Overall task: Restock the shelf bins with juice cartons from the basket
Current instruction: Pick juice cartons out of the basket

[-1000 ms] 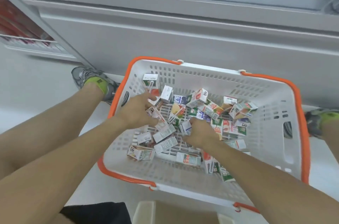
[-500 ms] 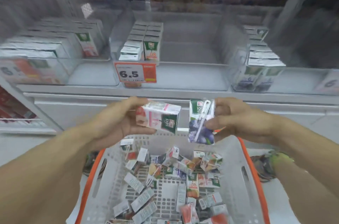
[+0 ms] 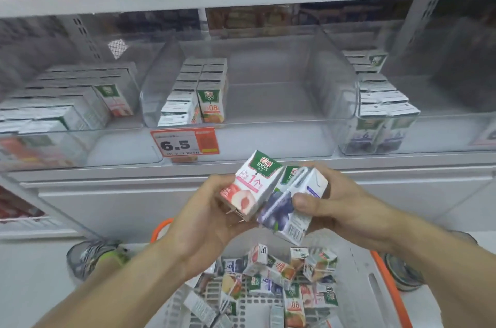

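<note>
Fingers of your left hand [image 3: 206, 217] are curled round a small white juice carton with a pink peach picture [image 3: 248, 188]; fingers of your right hand [image 3: 346, 209] pinch a second white carton with a dark blueberry picture [image 3: 288, 207], thumb pressed on its face. You hold the two cartons touching each other, in front of the shelf edge and above the white plastic basket with orange rim [image 3: 389, 282]. Neither carton has reached a bin yet.

Shelf status: the clear plastic bin on the left [image 3: 80, 145] holds many peach cartons, though its front is blurred. The clear middle bin [image 3: 268, 137], behind the orange price tag reading 6.5 [image 3: 185, 141], holds only two rows of orange-labelled cartons at its left side; most of it shows bare floor. The clear right bin [image 3: 429, 139] holds stacked blueberry cartons at its left part.

Basket status: a loose heap of mixed cartons [image 3: 276, 279] remains inside. In my judgement the restock is at an early-to-middle stage, with most work outstanding.
</note>
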Motion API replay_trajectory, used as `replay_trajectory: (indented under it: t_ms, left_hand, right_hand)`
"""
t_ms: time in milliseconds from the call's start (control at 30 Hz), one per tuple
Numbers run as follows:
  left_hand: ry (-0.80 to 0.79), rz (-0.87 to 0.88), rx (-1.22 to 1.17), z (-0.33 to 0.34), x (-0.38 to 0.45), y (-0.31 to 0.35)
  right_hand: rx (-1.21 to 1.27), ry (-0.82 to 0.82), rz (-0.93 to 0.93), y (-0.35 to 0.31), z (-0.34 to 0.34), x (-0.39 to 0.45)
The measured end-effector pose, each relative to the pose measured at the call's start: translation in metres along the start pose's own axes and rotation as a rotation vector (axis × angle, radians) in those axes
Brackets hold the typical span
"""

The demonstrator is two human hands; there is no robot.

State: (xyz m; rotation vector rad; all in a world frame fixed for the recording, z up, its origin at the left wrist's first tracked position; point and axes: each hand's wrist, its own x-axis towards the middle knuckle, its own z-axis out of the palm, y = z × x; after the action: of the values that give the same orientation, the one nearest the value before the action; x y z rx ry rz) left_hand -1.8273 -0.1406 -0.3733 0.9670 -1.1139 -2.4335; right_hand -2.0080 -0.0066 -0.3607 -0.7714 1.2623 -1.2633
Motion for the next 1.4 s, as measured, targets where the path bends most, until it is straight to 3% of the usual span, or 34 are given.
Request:
replay_trajectory:
  t_ms: [200, 433, 500, 633, 833, 967, 1133, 1267, 1400]
  left_hand:
    - [-0.154, -0.025, 0.051, 0.000, 0.001, -0.001]
    - [-0.216, -0.086, 0.241, 0.002, -0.007, -0.008]
    - [-0.206, -0.088, 0.302, 0.001, -0.009, -0.009]
    - [-0.146, -0.063, 0.251, -0.003, -0.010, -0.010]
    - [-0.223, -0.070, 0.175, -0.002, -0.012, -0.005]
    - [-0.134, -0.001, 0.256, -0.002, -0.010, -0.013]
    - [-0.143, 0.050, 0.254, 0.014, -0.006, -0.015]
    - [-0.032, 0.194, 0.263, 0.048, 0.005, -0.013]
    - [-0.014, 0.450, 0.471, 0.080, 0.013, -0.011]
  right_hand:
    - [-0.006, 0.066, 0.083, 0.000, 0.016, 0.003]
    - [-0.269, 0.169, 0.091, -0.001, 0.022, -0.004]
    - [-0.249, 0.111, 0.113, -0.003, 0.022, -0.006]
    - [0.040, -0.080, 0.195, -0.008, 0.006, -0.008]
    - [-0.138, -0.018, 0.071, -0.007, -0.012, -0.007]
    - [-0.215, 0.061, -0.004, -0.007, -0.007, -0.008]
    - [-0.248, 0.144, -0.079, -0.015, -0.016, -0.021]
    - [-0.230, 0.418, -0.428, -0.050, -0.046, -0.055]
    - [-0.466, 0.840, -0.698, -0.087, -0.094, -0.077]
